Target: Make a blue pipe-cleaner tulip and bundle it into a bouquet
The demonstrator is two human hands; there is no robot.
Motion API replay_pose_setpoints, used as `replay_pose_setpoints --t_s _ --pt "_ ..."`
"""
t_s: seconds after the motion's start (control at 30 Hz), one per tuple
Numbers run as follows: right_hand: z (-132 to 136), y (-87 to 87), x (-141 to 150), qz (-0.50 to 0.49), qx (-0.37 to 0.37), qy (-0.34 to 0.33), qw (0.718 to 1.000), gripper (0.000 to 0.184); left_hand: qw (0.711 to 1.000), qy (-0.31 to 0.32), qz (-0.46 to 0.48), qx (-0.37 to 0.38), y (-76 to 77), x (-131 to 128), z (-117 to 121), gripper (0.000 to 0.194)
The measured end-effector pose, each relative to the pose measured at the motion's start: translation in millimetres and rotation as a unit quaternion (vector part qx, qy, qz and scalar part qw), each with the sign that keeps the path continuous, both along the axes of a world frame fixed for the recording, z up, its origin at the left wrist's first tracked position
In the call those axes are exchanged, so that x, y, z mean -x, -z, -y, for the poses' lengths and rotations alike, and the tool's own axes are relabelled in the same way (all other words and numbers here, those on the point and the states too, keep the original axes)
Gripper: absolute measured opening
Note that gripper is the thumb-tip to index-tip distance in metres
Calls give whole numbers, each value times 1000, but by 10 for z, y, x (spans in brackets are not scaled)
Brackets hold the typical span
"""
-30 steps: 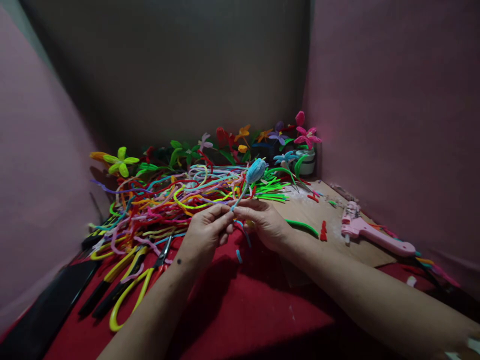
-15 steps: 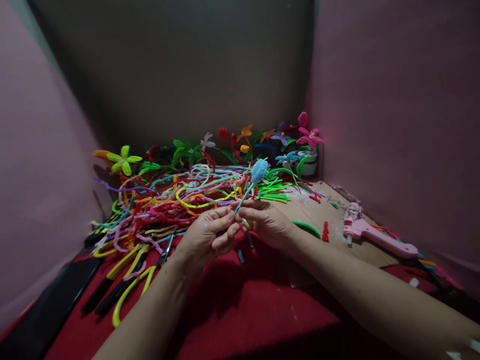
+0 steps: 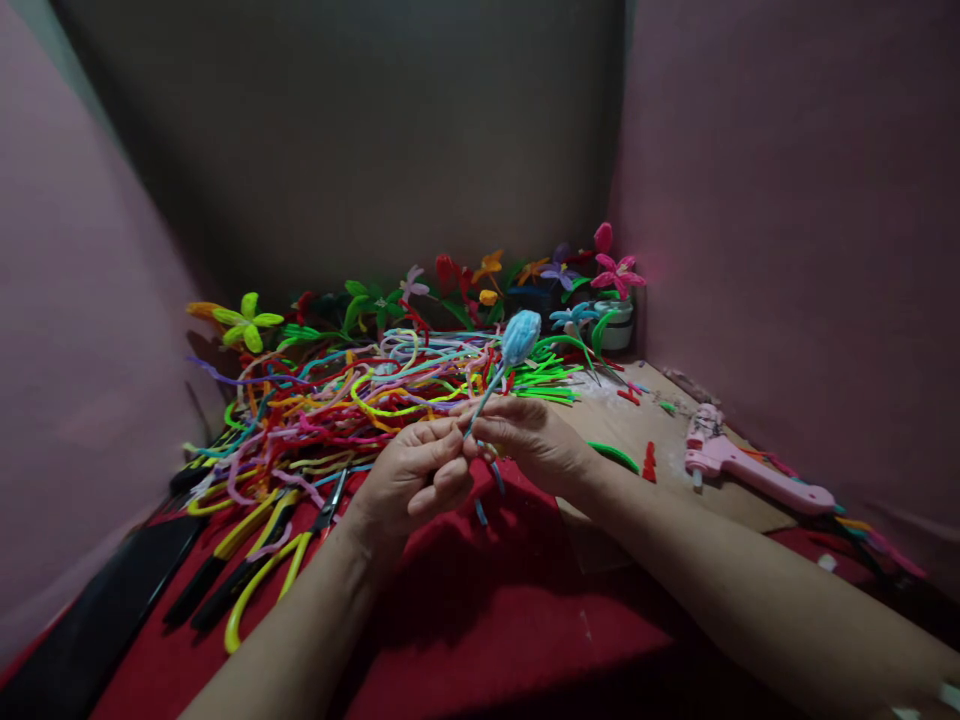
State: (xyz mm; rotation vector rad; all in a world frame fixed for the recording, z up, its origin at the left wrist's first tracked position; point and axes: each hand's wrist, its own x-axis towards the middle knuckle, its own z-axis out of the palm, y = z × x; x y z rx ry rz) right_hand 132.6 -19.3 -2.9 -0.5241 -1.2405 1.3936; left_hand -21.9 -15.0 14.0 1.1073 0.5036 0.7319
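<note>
A light blue pipe-cleaner flower bud (image 3: pixel 521 338) on a thin blue stem (image 3: pixel 487 392) tilts up and to the right between my hands. My left hand (image 3: pixel 420 470) pinches the lower end of the stem between thumb and fingers. Close against it, my right hand (image 3: pixel 525 435) is closed around the stem just above, its thumb along it. The fingertips partly hide the stem's bottom. Beneath the hands, short blue pipe-cleaner pieces (image 3: pixel 481 512) lie on the red cloth (image 3: pixel 510 620).
A tangle of coloured pipe cleaners (image 3: pixel 330 390) spreads behind my left hand. Yellow-handled scissors (image 3: pixel 300 550) and pliers (image 3: pixel 225 560) lie at the left. A pink glue gun (image 3: pixel 757 470) rests on cardboard (image 3: pixel 675 500) at the right. Finished pipe-cleaner flowers (image 3: pixel 487 265) line the back.
The blue bud has turned slightly and shifted a little up and right. My fingers have rolled along the stem, with the right fingers reaching further left. Tools and pipe cleaners stay in place.
</note>
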Motion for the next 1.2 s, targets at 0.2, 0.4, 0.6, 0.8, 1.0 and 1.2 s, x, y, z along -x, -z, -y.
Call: replay_pose_setpoints --t_s 0.2,0.4,0.6,0.8,1.0,1.2 --pt "7 -28 20 -28 47 45 998 15 955 -105 -191 -203 -159 -27 -32 28" --pt "86 -24 68 54 93 0 994 16 936 -222 -184 -204 -179 -24 -44 17" --pt "107 40 86 79 106 -34 991 23 958 -156 -186 -154 -183 10 -20 17" --pt "105 20 32 111 98 -103 984 20 952 -114 -217 -182 -254 80 -4 22" --pt "98 9 -18 175 62 -135 973 27 970 -44 -178 -158 -205 146 -22 18" --pt "80 91 20 163 67 -88 980 24 970 -45 -157 -178 -237 114 -11 15"
